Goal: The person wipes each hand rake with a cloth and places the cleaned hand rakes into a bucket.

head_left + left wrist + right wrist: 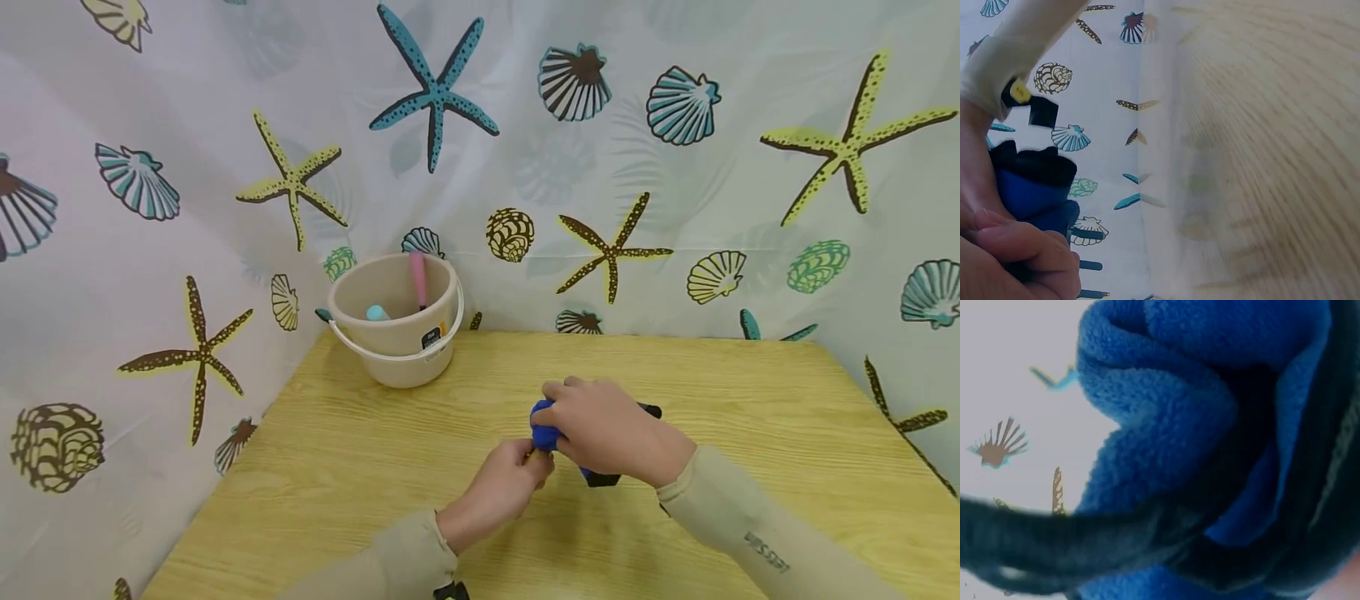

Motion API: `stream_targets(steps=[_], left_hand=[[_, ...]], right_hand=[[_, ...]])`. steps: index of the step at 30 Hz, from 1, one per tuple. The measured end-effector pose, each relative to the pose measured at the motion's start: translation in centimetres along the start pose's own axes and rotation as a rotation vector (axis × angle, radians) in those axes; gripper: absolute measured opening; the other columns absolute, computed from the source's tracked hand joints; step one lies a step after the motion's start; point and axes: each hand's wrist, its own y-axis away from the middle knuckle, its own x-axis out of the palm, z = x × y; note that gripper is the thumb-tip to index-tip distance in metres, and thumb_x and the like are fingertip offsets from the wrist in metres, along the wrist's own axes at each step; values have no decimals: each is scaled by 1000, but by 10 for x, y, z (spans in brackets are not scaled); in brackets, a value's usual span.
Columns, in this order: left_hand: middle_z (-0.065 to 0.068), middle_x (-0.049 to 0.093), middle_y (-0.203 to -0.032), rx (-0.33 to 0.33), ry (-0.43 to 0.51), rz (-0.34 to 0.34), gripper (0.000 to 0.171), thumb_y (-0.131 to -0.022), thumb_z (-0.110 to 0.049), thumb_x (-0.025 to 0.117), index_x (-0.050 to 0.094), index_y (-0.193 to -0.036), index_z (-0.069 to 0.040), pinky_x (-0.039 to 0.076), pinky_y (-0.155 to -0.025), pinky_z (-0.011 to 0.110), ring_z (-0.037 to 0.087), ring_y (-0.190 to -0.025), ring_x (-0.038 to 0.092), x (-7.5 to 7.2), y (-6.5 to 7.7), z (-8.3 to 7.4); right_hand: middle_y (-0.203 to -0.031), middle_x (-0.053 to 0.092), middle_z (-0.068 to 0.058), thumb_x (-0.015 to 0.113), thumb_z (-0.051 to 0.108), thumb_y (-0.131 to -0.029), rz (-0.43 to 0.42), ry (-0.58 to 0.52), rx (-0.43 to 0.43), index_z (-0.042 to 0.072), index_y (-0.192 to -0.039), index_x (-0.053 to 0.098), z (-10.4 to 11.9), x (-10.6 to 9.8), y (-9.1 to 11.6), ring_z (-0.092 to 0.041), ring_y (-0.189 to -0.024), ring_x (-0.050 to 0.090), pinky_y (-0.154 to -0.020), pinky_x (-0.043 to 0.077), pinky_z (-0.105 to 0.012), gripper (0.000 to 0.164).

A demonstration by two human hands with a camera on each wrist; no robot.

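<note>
A bundled blue plush cloth [545, 427] with black edging is between my two hands, above the table. From above, my right hand [603, 425] grips it. Folds of the cloth [1154, 419], crossed by dark bands, fill much of the right wrist view. Lower and to the left, my left hand [504, 485] has thumb and fingers curled at the bundle's lower edge. In the left wrist view, the curled left fingers [1029, 250] cover part of the cloth [1029, 190]. Several dark teal prongs [1090, 265] show beside those fingers; what they belong to is hidden.
A beige bucket [397, 346] with a white handle stands at the table's back left, holding a pink-handled thing [417, 279] and something light blue [377, 312]. Behind the wooden table [360, 467] hangs a curtain [480, 183] printed with shells and starfish.
</note>
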Motion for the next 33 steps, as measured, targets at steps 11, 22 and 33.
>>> stream_targets(steps=[11,22,33], left_hand=[[-3,40,-63,-9,-28,50,20,-104,-20,51,62,-93,-7,25,-41,25,10,-44,25,0,2,0],[-3,38,-60,51,-78,48,26,-104,-19,50,52,-80,-10,25,-46,27,12,-46,25,1,3,-3],[-3,42,-63,28,-118,15,22,-104,-23,53,64,-93,-8,28,-48,26,12,-50,31,-1,7,-4]], right_hand=[[-91,58,-2,74,16,-89,90,-64,94,24,-112,75,-33,1,7,-15,-71,53,-54,49,-31,24],[-84,51,2,72,12,-89,117,-88,28,25,-95,73,-19,-14,-9,-14,-66,45,-53,41,-28,14],[-95,61,-3,69,14,-92,240,-165,172,20,-117,75,-65,-2,-3,-14,-70,51,-60,47,-29,26]])
